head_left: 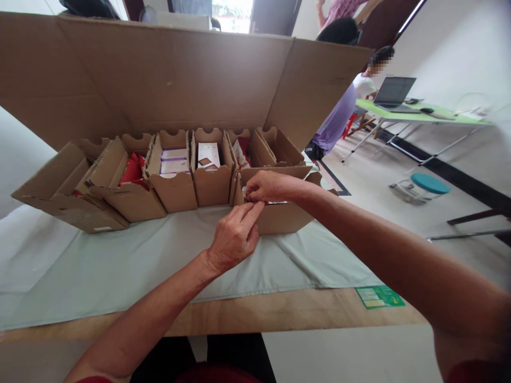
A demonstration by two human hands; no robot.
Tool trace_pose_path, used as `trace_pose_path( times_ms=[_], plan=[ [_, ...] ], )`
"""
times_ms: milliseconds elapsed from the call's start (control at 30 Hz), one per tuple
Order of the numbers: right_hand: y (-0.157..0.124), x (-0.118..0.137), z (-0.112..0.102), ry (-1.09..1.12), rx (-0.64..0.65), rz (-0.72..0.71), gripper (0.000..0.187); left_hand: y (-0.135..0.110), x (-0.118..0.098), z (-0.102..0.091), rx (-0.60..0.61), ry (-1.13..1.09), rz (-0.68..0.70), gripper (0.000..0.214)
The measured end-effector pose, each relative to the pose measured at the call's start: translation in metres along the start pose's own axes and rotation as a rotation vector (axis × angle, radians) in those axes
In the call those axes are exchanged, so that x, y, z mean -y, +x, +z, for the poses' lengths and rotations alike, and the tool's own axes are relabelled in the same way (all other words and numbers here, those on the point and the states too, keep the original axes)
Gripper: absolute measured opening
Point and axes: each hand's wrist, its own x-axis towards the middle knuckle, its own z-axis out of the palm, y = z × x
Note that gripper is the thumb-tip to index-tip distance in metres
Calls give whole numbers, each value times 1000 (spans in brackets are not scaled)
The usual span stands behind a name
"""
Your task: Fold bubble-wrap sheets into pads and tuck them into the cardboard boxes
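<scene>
At the front right of the row, a low cardboard box lies with its long side toward me. My right hand reaches over it, fingers bent and pinched just inside its left end. What they hold is hidden, though a pale item shows beneath them. My left hand is at the box's near left corner, its fingers closed along the upper edge and touching the right fingertips. Behind stand upright open boxes: one with a white patterned box, one with purple-edged white packs, one with a red packet.
A large cardboard panel rises behind the row. Pale green cloth covers the wooden table, where a green card lies near the edge. People, a laptop on a green table and a blue stool are farther right.
</scene>
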Motion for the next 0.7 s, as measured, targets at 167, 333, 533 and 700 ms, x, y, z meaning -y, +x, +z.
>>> trace_pose_path(
  times_ms=[167,333,533,700],
  plan=[
    [-2,3,-4,-50,77,-34,26,-7,-1,4,-71,-17,10,49],
    [5,2,2,-69,74,-111,23,-20,-1,1,-179,-43,7,43],
    [-18,-14,-13,215,7,-38,19,-29,9,-1,-226,-93,-160,46],
    [-101,-47,2,462,-690,76,20,-38,20,7,-173,-142,-314,54]
  ],
)
